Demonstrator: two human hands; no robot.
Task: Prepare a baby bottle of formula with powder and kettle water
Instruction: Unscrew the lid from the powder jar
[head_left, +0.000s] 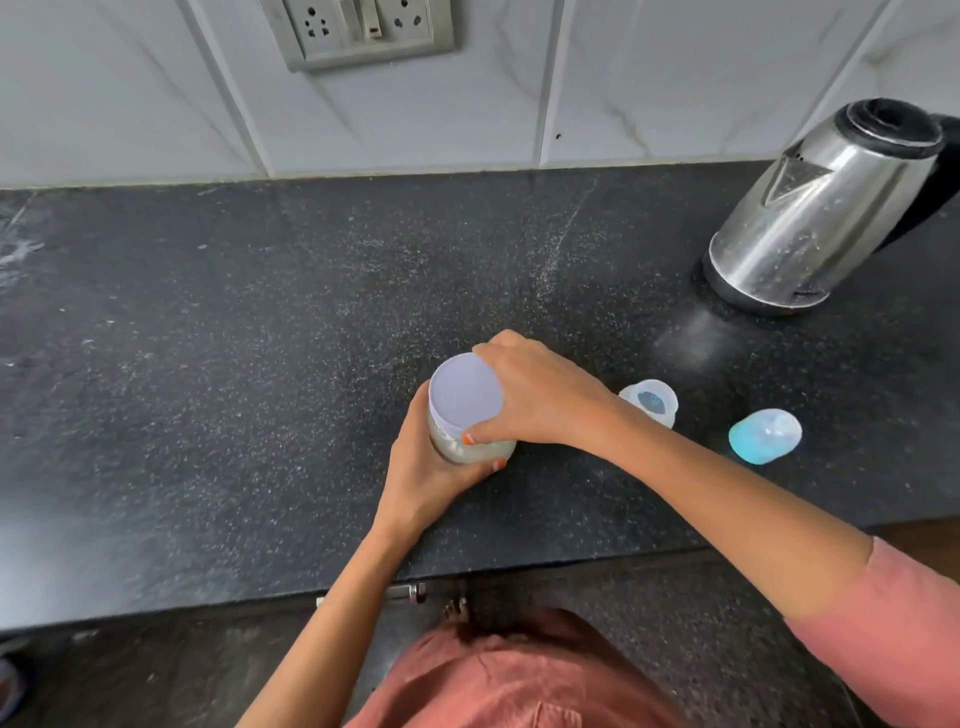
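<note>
Dark speckled bench (260, 364) runs the full width, pale smears at its far left. Behind it, a white marble-look tiled wall (649, 78), with a grey socket plate (358, 28) up top. Below the bench edge, a metal handle (400, 592) pokes out above the dark floor (701, 649).

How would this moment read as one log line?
left hand holds powder jar | right hand on lid | bottle open | kettle untouched
</note>
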